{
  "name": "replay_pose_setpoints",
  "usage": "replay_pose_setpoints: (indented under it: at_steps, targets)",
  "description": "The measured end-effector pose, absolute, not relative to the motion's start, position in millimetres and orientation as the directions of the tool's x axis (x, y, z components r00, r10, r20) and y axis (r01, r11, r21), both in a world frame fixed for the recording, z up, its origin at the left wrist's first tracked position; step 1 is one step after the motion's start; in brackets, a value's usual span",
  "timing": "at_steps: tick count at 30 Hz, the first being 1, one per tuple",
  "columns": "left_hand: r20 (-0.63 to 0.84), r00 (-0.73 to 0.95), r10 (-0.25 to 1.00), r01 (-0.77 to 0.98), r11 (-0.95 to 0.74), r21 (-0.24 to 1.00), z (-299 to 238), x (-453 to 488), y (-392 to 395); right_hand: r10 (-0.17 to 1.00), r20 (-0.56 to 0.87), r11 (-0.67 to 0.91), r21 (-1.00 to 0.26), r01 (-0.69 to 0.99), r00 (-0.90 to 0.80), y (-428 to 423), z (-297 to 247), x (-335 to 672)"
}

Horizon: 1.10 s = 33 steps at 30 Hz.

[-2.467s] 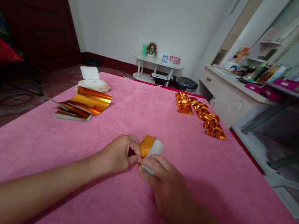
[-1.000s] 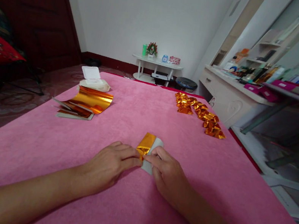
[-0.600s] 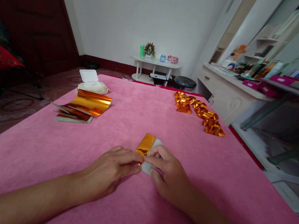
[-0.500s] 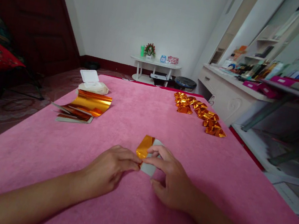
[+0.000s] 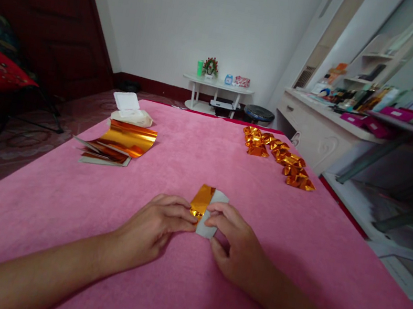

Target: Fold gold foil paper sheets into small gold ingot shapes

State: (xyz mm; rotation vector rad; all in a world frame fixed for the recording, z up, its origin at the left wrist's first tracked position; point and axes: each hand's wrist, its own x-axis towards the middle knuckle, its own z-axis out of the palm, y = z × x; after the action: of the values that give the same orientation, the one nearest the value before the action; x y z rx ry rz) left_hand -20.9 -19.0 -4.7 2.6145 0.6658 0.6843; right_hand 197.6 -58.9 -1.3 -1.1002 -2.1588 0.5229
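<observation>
A sheet of gold foil paper (image 5: 203, 199) lies partly folded on the pink cloth, its pale grey back showing as a strip along the right side. My left hand (image 5: 160, 223) presses its fingertips together on the sheet's lower left edge, holding it down. On the right, the fingers of my right hand (image 5: 237, 240) are bent over the pale strip, and the thumb sits at its lower right corner. The fingers hide part of the strip and the lower left corner.
Loose gold foil sheets (image 5: 124, 141) are stacked at the left, by an opened white packet (image 5: 133, 114). Several folded gold foil pieces (image 5: 284, 156) sit in rows at the back right. Pink cloth (image 5: 150, 293) covers the table. A cluttered dresser (image 5: 324, 119) stands to the right.
My right fingers have shifted right, off the gold part and onto the pale strip, uncovering more of the gold. My left hand stays at the left edge. The view has shifted slightly.
</observation>
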Motion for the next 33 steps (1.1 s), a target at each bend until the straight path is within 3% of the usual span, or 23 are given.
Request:
replay_pose_setpoints:
  at_steps: [6, 13, 24, 33]
  targets:
    - [0.393, 0.784, 0.481, 0.331, -0.859, 0.392, -7.4, -19.6, -22.7, 0.826, 0.389, 0.556, -0.68, 0.478, -0.408, -48.7, -6.0, 196.7]
    - [0.44, 0.785, 0.435, 0.3, -0.89, 0.344, -10.6, -18.0, -24.5, 0.941, 0.225, 0.327, -0.805, 0.496, -0.254, -36.8, -8.6, 192.2]
    - [0.429, 0.788, 0.442, 0.328, -0.89, 0.316, -9.8, -16.6, -25.8, 0.938, 0.299, 0.339, -0.686, 0.643, -0.175, -34.7, -6.7, 183.6]
    - [0.412, 0.796, 0.443, 0.327, -0.888, 0.323, -10.9, -18.8, -26.6, 0.96, 0.201, 0.278, -0.631, 0.724, -0.194, -33.6, -0.7, 181.3]
